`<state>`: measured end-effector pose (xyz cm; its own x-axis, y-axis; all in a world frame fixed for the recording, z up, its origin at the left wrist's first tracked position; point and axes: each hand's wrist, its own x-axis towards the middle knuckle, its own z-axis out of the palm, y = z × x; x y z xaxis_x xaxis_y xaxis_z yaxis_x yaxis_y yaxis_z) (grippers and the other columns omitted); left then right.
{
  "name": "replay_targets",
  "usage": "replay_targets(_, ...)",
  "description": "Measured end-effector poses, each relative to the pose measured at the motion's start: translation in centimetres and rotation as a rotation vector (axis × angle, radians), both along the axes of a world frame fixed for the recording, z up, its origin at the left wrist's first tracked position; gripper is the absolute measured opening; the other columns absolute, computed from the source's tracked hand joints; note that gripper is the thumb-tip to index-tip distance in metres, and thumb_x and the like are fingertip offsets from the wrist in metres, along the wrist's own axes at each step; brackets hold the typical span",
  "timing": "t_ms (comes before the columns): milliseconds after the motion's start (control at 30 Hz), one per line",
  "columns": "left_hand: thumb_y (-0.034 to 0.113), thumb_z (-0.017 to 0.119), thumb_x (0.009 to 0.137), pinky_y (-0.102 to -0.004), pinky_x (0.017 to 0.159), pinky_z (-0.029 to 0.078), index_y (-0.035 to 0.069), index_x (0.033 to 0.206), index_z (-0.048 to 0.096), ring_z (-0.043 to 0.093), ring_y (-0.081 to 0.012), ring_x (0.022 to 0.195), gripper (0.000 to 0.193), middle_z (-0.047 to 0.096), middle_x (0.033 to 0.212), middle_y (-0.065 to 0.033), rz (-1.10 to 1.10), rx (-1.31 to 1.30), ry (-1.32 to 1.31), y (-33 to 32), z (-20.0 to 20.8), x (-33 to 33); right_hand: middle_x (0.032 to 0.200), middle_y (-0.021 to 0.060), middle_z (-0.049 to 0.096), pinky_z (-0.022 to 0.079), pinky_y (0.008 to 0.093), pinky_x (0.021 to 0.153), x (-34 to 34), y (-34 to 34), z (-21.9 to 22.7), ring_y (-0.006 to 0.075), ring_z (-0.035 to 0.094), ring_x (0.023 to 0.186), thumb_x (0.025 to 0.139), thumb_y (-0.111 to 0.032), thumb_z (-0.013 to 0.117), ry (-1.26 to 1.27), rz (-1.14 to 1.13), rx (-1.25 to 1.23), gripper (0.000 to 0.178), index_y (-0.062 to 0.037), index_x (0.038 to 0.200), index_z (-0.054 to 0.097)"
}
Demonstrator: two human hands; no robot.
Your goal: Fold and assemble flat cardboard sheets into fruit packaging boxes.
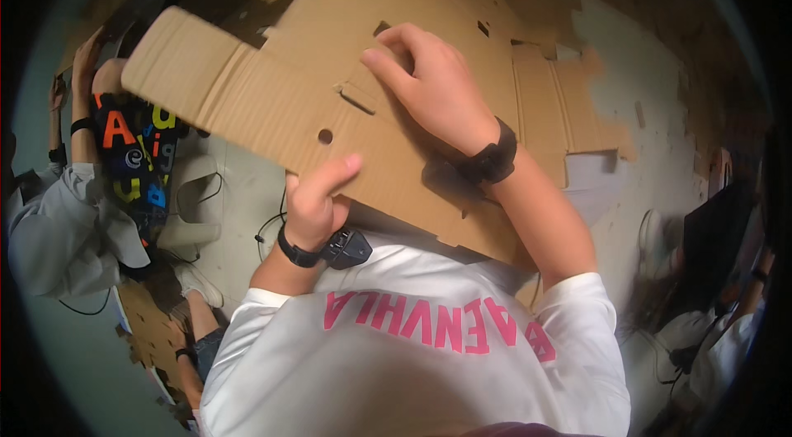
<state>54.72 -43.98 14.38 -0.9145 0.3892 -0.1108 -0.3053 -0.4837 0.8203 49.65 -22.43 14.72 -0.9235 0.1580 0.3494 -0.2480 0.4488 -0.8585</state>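
Observation:
A large flat brown cardboard sheet (272,99) with creases, slots and a round hole lies tilted in front of me. My left hand (318,198) grips its near edge, thumb on top next to the hole. My right hand (437,86) rests on the sheet's upper face, fingers bent near a cut slot. Both wrists wear black bands, and a small black device hangs at the left one.
More cardboard sheets (561,99) cover the pale floor (652,82) ahead and to the right. A person in a black shirt with coloured letters (136,148) sits at the left with raised hands. Another person (718,272) sits at the right. Cables lie on the floor.

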Motion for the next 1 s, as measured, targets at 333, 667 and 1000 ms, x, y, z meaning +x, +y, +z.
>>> replay_targets(333,-0.005,0.056,0.084,-0.0482,0.109,0.043,0.0,0.134,0.046,0.054,-0.033,0.126,0.052,0.054,0.134,-0.0171,0.134,-0.116,0.112,-2.8,-3.8,4.2,0.13,0.0121,0.058,0.049,0.0407,0.096,9.1,4.0,-1.2,0.0322,0.058,0.111,0.089,-0.02,0.072,-0.04,0.407,0.177,0.041,-0.0071,0.127,0.063)
replay_targets(667,-0.007,0.052,0.085,-0.0495,0.112,0.041,0.002,0.139,0.042,0.05,-0.0334,0.132,0.055,0.051,0.138,-0.017,0.135,-0.064,-0.076,-4.6,-4.1,5.1,0.145,0.0062,0.051,0.042,0.0496,0.106,8.9,-2.5,-1.5,0.0314,0.045,0.137,0.088,-0.03,0.072,0.144,0.521,0.443,0.052,-0.0167,0.136,0.058)
replay_targets(1000,-0.012,0.053,0.082,-0.0481,0.113,0.04,0.003,0.143,0.039,0.047,-0.0331,0.135,0.065,0.048,0.141,-0.0161,0.105,0.023,-0.2,-4.8,-6.2,6.8,0.142,0.0044,0.054,0.043,0.0479,0.104,10.2,-2.4,-3.1,0.0281,0.047,0.136,0.084,-0.026,0.075,0.073,0.483,0.451,0.052,-0.0137,0.132,0.06)
